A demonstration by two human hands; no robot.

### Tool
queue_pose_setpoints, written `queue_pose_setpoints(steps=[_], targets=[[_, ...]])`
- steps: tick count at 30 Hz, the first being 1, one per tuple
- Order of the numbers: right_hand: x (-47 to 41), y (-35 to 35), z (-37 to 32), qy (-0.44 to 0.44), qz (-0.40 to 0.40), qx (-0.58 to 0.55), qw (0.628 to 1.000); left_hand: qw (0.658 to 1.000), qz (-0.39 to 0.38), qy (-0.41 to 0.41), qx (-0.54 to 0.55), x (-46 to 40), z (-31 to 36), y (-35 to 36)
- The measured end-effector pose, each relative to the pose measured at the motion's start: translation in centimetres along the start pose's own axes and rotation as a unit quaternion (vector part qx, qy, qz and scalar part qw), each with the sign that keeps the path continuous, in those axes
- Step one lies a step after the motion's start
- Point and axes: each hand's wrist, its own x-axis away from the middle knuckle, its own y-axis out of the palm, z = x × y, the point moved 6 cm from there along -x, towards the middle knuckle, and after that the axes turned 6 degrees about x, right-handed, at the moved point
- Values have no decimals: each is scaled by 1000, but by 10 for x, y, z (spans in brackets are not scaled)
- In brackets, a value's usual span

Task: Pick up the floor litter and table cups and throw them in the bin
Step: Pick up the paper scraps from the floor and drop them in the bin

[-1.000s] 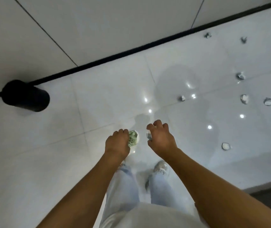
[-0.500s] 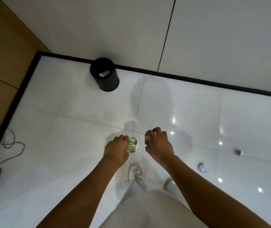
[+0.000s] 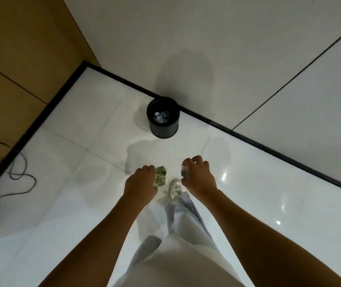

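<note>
My left hand grips a crumpled green and white piece of litter that sticks out past its fingers. My right hand pinches a small grey and white scrap of litter with curled fingers. Both hands are held out in front of me above the glossy white floor. The black round bin stands straight ahead against the wall, open at the top, with crumpled paper lying inside it. No cups are in view.
A white wall with a black skirting strip runs behind the bin. Wooden panelling lines the left side, with a grey cable on the floor beside it. My white shoe is stepping forward below my hands.
The view has swung left, away from the scattered litter, and the bin has come from the far left to straight ahead and closer. Both hands keep hold of their litter.
</note>
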Motion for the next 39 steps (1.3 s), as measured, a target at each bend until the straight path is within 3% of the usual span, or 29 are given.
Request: queue_pose_setpoints(steps=[9, 20, 27, 32, 39], targets=[[-141, -47, -59, 13, -5, -5, 1000, 1000, -15, -23, 8, -130, -54, -86], [-276, -49, -119, 108, 6, -53, 993, 997, -51, 40, -44, -278, -135, -158], [-366, -48, -113, 136, 37, -70, 988, 992, -87, 69, -60, -344, -149, -154], [-420, -28, -102, 173, 11, -88, 981, 990, -97, 81, -68, -377, -153, -136], [-408, -5, -71, 216, 1, -129, 968, 982, -125, 101, -96, -413, -133, -110]])
